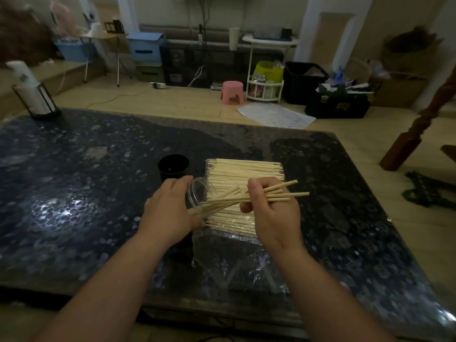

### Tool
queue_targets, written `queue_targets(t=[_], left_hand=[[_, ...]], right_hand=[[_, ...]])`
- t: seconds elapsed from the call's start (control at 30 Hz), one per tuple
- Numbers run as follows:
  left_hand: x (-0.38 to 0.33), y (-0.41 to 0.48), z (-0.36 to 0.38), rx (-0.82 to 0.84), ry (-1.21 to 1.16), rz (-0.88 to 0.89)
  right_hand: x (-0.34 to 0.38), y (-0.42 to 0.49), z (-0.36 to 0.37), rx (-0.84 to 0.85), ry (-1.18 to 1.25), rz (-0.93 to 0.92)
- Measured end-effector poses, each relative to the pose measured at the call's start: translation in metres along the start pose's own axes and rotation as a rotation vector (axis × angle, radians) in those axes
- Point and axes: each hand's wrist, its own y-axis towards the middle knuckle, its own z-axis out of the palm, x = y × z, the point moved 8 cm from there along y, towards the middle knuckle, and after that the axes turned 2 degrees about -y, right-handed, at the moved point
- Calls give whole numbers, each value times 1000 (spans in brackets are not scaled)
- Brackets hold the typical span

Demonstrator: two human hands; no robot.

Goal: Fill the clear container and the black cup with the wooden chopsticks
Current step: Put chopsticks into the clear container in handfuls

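So the left hand (170, 213) has its fingers (181, 181) curled round the clear container (197, 191), tipped on its side with the mouth facing right, mid-table (74, 181). The right hand (271, 213) grips a small bunch of wooden chopsticks (291, 194), tips poking into that mouth. The black cup (173, 166) stands upright just beyond the left hand. The big chopstick pile (246, 169) lies on plastic wrap (234, 262), right of the cup.

Pale matt wooden chopsticks (246, 172), clear glossy plastic container (198, 191), matt black cup (173, 166), glossy dark speckled stone counter (74, 181), crinkled shiny clear plastic wrap (234, 262).
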Motion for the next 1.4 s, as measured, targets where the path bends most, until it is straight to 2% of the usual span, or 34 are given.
queue_targets(t=[0.1,0.27,0.43,0.53,0.87,1.0,1.17,1.27,1.4], left_hand=[[0,0,-1,-5,-9,11],[-1,-1,-2,-5,7,19],[-3,-2,-4,-5,-21,15],[-3,-2,-5,-3,-14,9],[-2,-2,-8,-21,-33,-15],[1,-1,-10,-32,-33,-24],[3,-1,-10,-32,-39,-21],[4,0,-10,-44,-42,-17],[5,1,-11,-50,-46,-17]], right_hand=[[-6,0,3,24,61,105],[-15,4,3,38,-80,142],[-25,2,2,19,-1,218],[-28,4,-1,-35,91,237],[-30,4,-3,-26,-7,212],[-39,1,3,105,-157,251],[-58,-11,27,429,-539,251],[-62,-17,36,520,-700,202],[-70,-23,45,618,-770,202]])
